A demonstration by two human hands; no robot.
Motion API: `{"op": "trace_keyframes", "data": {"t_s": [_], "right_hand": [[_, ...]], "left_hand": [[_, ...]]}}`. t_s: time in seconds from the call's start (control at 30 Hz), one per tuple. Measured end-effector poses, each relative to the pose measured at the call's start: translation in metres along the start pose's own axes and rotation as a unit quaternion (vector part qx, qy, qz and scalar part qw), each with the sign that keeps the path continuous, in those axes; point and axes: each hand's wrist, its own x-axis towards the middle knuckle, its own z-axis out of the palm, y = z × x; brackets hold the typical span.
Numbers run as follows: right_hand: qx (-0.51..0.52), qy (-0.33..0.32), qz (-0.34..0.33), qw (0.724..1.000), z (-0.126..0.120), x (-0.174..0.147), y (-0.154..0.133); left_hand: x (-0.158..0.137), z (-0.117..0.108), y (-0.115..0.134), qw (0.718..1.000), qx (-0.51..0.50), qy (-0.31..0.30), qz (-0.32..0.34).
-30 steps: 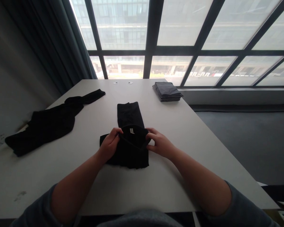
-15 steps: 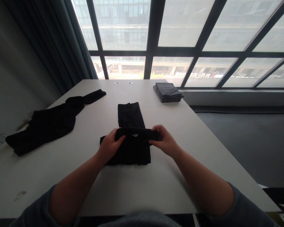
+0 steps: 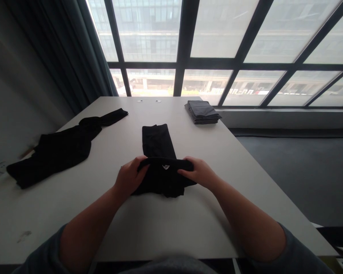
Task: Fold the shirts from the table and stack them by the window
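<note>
Between my hands is a black garment point(image 3: 160, 182), its upper edge rolled into a thick band with a small white label point(image 3: 166, 166) under it. My left hand point(image 3: 131, 174) is closed on the left end of this band, thumb on the near side. At the right end, my right hand point(image 3: 197, 172) grips it the same way, fingers behind and thumb in front. The garment's lower part hangs down to the white table point(image 3: 165, 228). A folded black strip of cloth point(image 3: 158, 140) lies flat just beyond the band; whether it is the same piece, I cannot tell.
Another black garment point(image 3: 65, 146) is spread loosely along the table's left side. At the back right edge sits a stack of folded grey and striped clothes point(image 3: 203, 112). A dark curtain point(image 3: 65, 49) hangs at the left, and large windows point(image 3: 211, 34) stand behind the table.
Both hands have turned the band slightly, and it now bows upward in the middle. The cloth below it has bunched and shifted a little right.
</note>
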Motion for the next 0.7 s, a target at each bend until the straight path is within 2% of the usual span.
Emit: {"op": "trace_keyframes", "data": {"t_s": [0.07, 0.17, 0.3, 0.37, 0.47, 0.6, 0.7], "right_hand": [[-0.013, -0.033, -0.002, 0.999, -0.007, 0.0, 0.002], [0.022, -0.077, -0.03, 0.996, -0.015, -0.003, 0.005], [0.106, -0.075, -0.08, 0.988, -0.017, -0.009, 0.006], [0.158, -0.076, -0.081, 0.981, -0.016, -0.011, 0.004], [0.21, -0.085, -0.06, 0.972, -0.016, -0.014, -0.003], [0.118, -0.099, -0.06, 0.986, -0.031, -0.014, -0.021], [0.028, -0.15, -0.053, 0.987, -0.049, -0.012, -0.037]], "left_hand": [[0.002, -0.004, -0.001, 1.0, 0.013, -0.002, 0.01], [0.005, -0.011, -0.001, 0.999, 0.014, -0.015, 0.025], [0.009, -0.02, -0.002, 0.999, 0.013, -0.023, 0.025], [0.01, -0.026, -0.002, 0.998, 0.009, -0.051, 0.023], [0.014, -0.035, -0.003, 0.992, 0.023, -0.124, 0.005], [0.022, -0.05, -0.003, 0.968, 0.089, -0.23, -0.049], [0.03, -0.064, -0.001, 0.957, 0.129, -0.256, -0.037]]}}
